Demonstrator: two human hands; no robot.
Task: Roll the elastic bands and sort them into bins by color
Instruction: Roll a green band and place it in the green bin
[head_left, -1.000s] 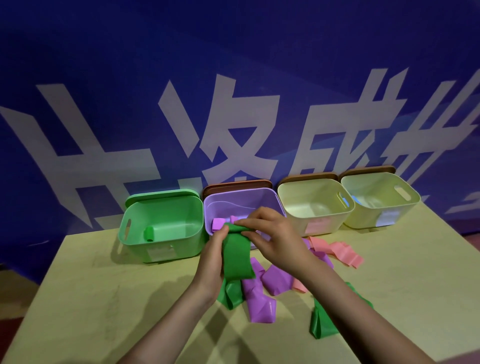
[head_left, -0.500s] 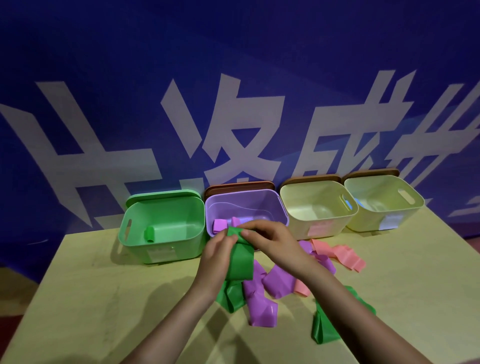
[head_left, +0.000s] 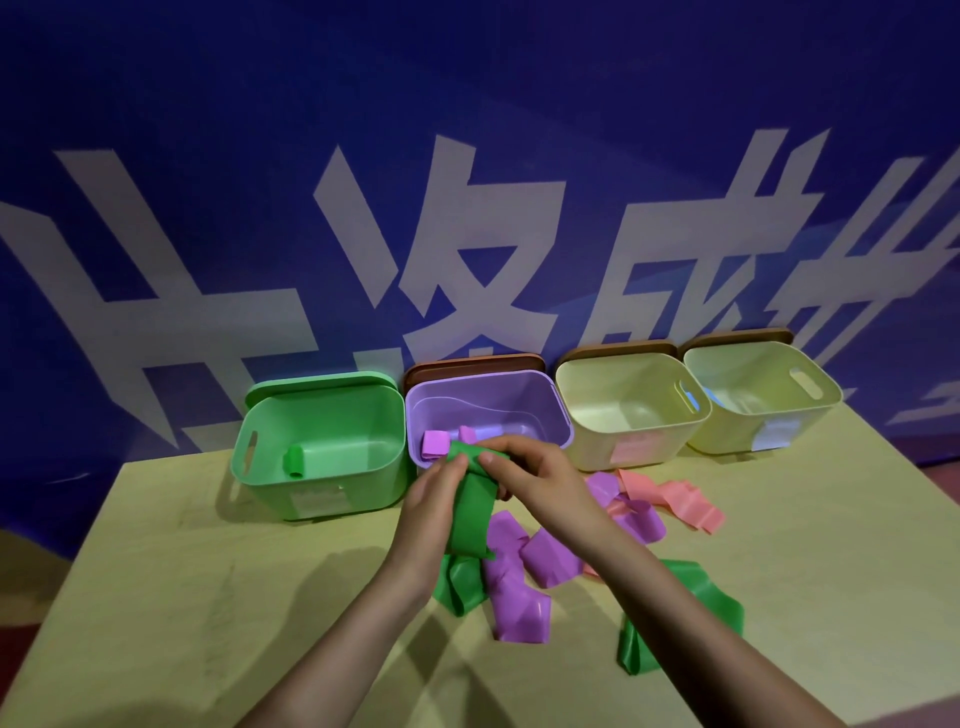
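Note:
A green elastic band (head_left: 470, 512) hangs between my hands just in front of the purple bin (head_left: 545, 395). My left hand (head_left: 434, 501) pinches its rolled top edge from the left, and my right hand (head_left: 540, 475) pinches the same roll from the right. The band's lower end trails down to the table. The green bin (head_left: 322, 480) at the left holds one rolled green band (head_left: 294, 460). Rolled purple bands (head_left: 435, 444) lie inside the purple bin.
Loose purple bands (head_left: 519, 587), pink bands (head_left: 670, 501) and another green band (head_left: 696, 597) lie on the yellow table (head_left: 182, 597) around my forearms. Two pale yellow bins (head_left: 628, 405) (head_left: 763, 395) stand at the back right. A blue wall with white characters rises behind.
Both hands have sunk slightly with the green band, and the hanging length looks shorter as its top is rolled up.

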